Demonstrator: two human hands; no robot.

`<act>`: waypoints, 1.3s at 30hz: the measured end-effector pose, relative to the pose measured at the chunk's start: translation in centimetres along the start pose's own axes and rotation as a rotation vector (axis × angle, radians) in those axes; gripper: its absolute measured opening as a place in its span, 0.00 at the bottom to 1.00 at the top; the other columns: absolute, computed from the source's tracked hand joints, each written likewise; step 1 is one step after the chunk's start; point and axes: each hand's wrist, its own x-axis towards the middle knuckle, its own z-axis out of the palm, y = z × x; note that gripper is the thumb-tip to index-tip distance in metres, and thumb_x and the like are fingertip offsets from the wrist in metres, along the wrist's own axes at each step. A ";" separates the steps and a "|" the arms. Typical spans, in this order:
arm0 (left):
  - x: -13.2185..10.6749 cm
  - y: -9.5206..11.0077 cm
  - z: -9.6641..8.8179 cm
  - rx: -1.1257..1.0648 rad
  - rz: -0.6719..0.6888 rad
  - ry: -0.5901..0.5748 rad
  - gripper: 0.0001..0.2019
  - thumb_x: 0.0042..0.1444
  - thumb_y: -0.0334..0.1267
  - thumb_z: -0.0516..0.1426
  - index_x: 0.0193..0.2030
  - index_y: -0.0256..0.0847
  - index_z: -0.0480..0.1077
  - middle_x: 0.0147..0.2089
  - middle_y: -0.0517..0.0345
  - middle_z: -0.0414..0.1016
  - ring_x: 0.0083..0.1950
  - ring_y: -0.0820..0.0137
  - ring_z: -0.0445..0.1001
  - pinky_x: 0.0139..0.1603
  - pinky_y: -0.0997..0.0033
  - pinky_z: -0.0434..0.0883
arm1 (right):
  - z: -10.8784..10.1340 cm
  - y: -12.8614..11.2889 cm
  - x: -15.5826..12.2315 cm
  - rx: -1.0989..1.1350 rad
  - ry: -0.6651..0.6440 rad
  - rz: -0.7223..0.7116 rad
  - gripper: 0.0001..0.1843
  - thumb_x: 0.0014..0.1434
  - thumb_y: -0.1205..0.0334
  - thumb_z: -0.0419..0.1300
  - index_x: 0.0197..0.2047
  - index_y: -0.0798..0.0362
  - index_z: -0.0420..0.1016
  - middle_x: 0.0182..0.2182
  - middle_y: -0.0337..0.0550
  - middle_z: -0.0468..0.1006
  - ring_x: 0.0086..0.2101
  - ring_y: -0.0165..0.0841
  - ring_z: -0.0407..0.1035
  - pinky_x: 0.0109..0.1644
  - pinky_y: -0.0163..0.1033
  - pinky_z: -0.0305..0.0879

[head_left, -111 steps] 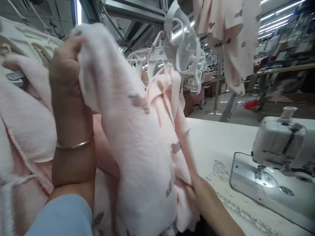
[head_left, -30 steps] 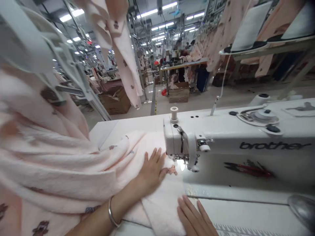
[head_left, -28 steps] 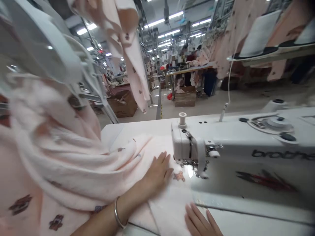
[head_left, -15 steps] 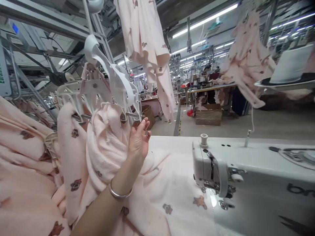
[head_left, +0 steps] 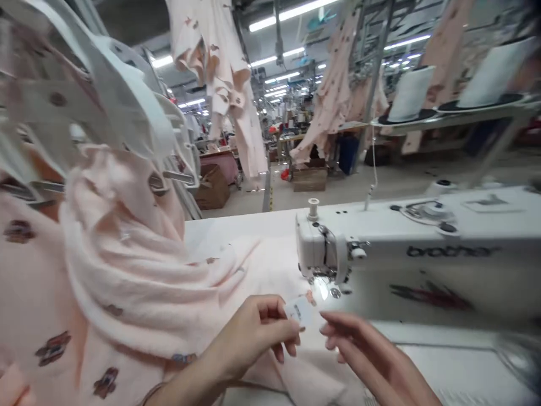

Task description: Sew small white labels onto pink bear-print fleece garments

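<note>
with the clock centred on a small white label, can see a cardboard box on the far floor at twelve o'clock and a darker brown box towards eleven; cannot tell the contents of either. can read "brother" in dark letters along the white sewing machine, at about two o'clock; cannot read the small dark print on the label. pinching that label between thumb and fingers of the left hand, above pink printed fabric spread from nine o'clock to beneath the machine's needle end. holding the right hand at four o'clock, fingers loosely bent and parted from the thumb, just beside the label.
</note>
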 end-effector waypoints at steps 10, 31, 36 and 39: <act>-0.2 -1.4 -0.2 0.137 0.077 0.070 0.14 0.50 0.45 0.63 0.35 0.36 0.69 0.31 0.59 0.71 0.32 0.75 0.67 0.33 0.78 0.65 | 2.4 -3.2 1.5 0.179 -0.024 0.274 0.17 0.60 0.48 0.56 0.29 0.53 0.70 0.24 0.37 0.68 0.26 0.28 0.63 0.30 0.31 0.61; 8.7 -3.9 -0.6 0.613 -0.062 0.165 0.08 0.51 0.39 0.57 0.28 0.36 0.71 0.24 0.56 0.74 0.25 0.71 0.69 0.26 0.75 0.63 | 3.4 6.1 -2.3 -0.664 0.185 -0.183 0.10 0.66 0.65 0.48 0.43 0.52 0.70 0.37 0.47 0.68 0.38 0.37 0.65 0.41 0.42 0.65; 9.0 -3.7 0.6 0.497 -0.091 0.077 0.10 0.50 0.42 0.58 0.28 0.36 0.69 0.24 0.57 0.73 0.25 0.71 0.71 0.28 0.74 0.67 | 2.9 5.9 -0.7 -0.671 0.260 -0.132 0.09 0.67 0.61 0.47 0.42 0.53 0.67 0.36 0.46 0.68 0.36 0.35 0.66 0.35 0.37 0.65; 9.8 -4.5 0.7 0.465 -0.122 0.074 0.10 0.50 0.42 0.58 0.28 0.36 0.68 0.22 0.58 0.71 0.24 0.72 0.70 0.26 0.75 0.66 | 2.8 5.8 0.0 -0.779 0.273 -0.208 0.12 0.67 0.63 0.48 0.48 0.56 0.68 0.35 0.47 0.69 0.36 0.36 0.66 0.35 0.38 0.66</act>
